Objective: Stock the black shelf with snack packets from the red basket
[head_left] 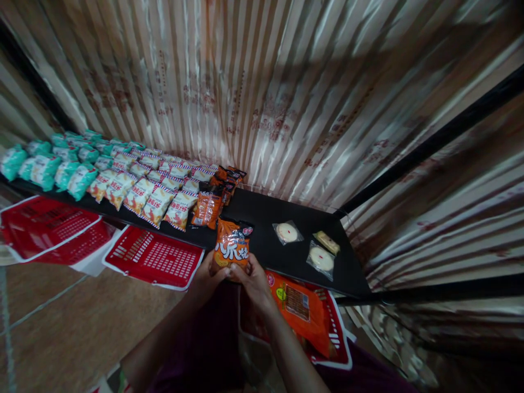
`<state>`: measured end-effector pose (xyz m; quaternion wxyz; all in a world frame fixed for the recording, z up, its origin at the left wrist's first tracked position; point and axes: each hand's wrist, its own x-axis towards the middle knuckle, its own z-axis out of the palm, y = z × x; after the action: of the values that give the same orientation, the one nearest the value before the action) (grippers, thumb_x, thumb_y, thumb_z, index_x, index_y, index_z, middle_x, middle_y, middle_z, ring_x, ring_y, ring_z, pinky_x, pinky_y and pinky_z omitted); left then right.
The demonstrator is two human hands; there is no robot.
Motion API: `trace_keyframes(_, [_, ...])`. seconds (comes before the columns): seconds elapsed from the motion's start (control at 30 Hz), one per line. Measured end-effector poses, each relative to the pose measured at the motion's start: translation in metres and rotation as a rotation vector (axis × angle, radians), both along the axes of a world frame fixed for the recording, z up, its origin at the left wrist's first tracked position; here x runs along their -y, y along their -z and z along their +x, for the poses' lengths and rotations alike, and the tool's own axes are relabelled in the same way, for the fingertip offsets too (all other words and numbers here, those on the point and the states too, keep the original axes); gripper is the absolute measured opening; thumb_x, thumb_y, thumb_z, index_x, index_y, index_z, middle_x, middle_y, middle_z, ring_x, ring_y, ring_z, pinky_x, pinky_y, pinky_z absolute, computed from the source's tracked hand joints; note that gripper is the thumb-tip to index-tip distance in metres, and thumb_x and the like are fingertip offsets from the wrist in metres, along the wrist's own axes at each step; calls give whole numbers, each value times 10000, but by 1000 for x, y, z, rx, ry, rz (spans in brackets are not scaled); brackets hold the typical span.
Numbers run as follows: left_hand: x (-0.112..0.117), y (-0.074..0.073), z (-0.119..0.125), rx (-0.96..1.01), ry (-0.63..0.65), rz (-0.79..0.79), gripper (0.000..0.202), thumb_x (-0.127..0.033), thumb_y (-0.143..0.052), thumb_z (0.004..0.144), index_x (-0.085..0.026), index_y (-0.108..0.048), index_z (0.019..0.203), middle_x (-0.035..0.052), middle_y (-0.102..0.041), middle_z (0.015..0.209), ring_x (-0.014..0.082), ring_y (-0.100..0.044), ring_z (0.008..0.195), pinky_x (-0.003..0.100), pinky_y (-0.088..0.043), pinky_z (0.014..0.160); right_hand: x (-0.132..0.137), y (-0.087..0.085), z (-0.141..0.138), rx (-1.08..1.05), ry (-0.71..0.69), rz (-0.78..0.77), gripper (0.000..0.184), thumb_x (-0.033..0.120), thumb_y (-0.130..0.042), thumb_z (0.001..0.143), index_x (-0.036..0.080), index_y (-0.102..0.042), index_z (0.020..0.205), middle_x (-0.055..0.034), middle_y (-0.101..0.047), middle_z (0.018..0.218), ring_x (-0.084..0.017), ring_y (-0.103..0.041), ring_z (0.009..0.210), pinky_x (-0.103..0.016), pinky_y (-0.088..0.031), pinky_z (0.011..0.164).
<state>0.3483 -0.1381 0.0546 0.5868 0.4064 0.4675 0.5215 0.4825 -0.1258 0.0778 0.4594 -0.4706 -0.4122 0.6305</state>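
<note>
Between my two hands is an orange snack bag (232, 244) with a dark top and large white lettering, its front turned up to me. My left hand (211, 277) grips its lower left side and my right hand (250, 277) its lower right side, thumbs close together on the front. Just beyond, on the black shelf (257, 218), an orange snack bag (208, 206) of similar look ends a line of stacked orange bags. White snack bags with striped edges (153, 203) sit left of these, and teal bags (46, 169) fill the far left.
Two round wrapped pastries (287, 232) and a small yellow packet (326, 243) lie on the shelf's right part. Red baskets (153, 256) stand below its front edge; the right one holds a large orange bag (301, 311). Black poles (434, 147) and a striped sheet (262, 82) rise behind.
</note>
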Motion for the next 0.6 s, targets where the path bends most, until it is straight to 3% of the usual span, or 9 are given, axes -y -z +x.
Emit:
trace_keyframes(0.13, [-11, -1, -16, -36, -84, -38, 600, -322, -724, 618, -170, -532, 1166, 86, -649, 1106, 245, -601, 1015, 336, -462, 888, -14, 1, -15, -21, -26, 26, 439, 339, -716, 629, 210, -508, 992, -28, -688, 972, -179, -661, 865, -337, -515, 831])
trace_keyframes(0.23, [-21, 5, -27, -234, -231, -6, 612, -330, -727, 613, -157, -536, 1168, 94, -640, 1102, 253, -591, 1019, 357, -449, 904, -27, 6, -30, -50, -15, 40, 417, 311, -700, 632, 226, -494, 984, -10, -686, 968, -176, -663, 857, -330, -526, 808])
trace_keyframes(0.4, [-38, 19, -40, -713, -496, 237, 497, -330, -620, 730, -144, -521, 1180, 133, -578, 1168, 269, -532, 1098, 429, -424, 945, -53, 19, -57, 19, 50, 128, 402, 275, -683, 643, 234, -510, 1004, -1, -680, 978, -170, -653, 863, -315, -527, 812])
trace_keyframes(0.5, [-45, 28, -46, -866, -621, 373, 503, -327, -567, 788, -138, -461, 1241, 154, -535, 1222, 278, -489, 1153, 461, -407, 968, -68, 26, -70, 51, 87, 198, 384, 282, -670, 662, 234, -516, 1009, 0, -678, 978, -169, -650, 854, -302, -532, 790])
trace_keyframes(0.6, [-48, 37, -49, -940, -667, 441, 504, -313, -541, 817, -151, -421, 1279, 157, -511, 1245, 278, -470, 1173, 461, -416, 960, -79, 34, -78, 119, 98, 257, 379, 291, -663, 674, 236, -522, 1022, 0, -679, 967, -171, -646, 853, -298, -529, 783])
